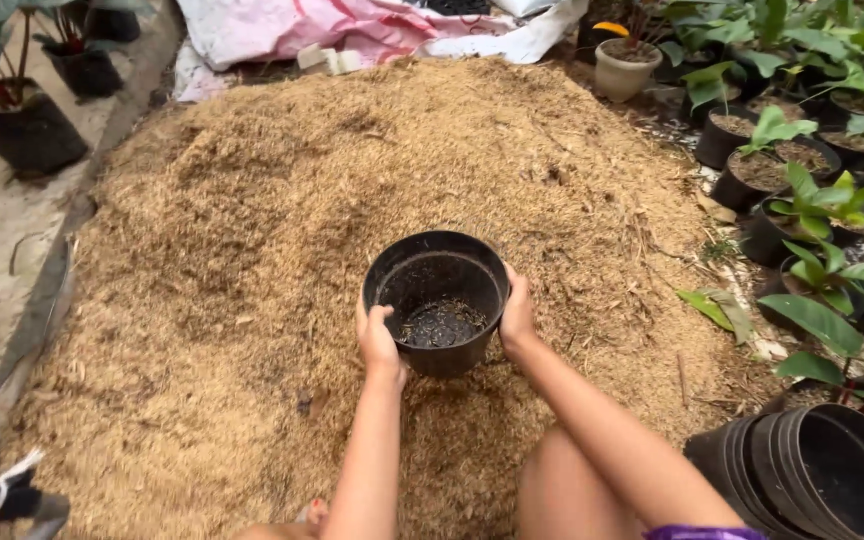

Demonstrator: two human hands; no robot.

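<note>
Head cam shows both hands, left hand [376, 340] and right hand [518, 318], gripping a round black plastic pot [437, 300] mid-frame over the tan husk heap [252, 250], nearly empty, so looks like the filling step, scooping needed next.

A pot [437, 300] is sitting on the husk heap [252, 300]; potted plants [802, 190] are standing right, stacked pots [812, 470] lying near right.
</note>
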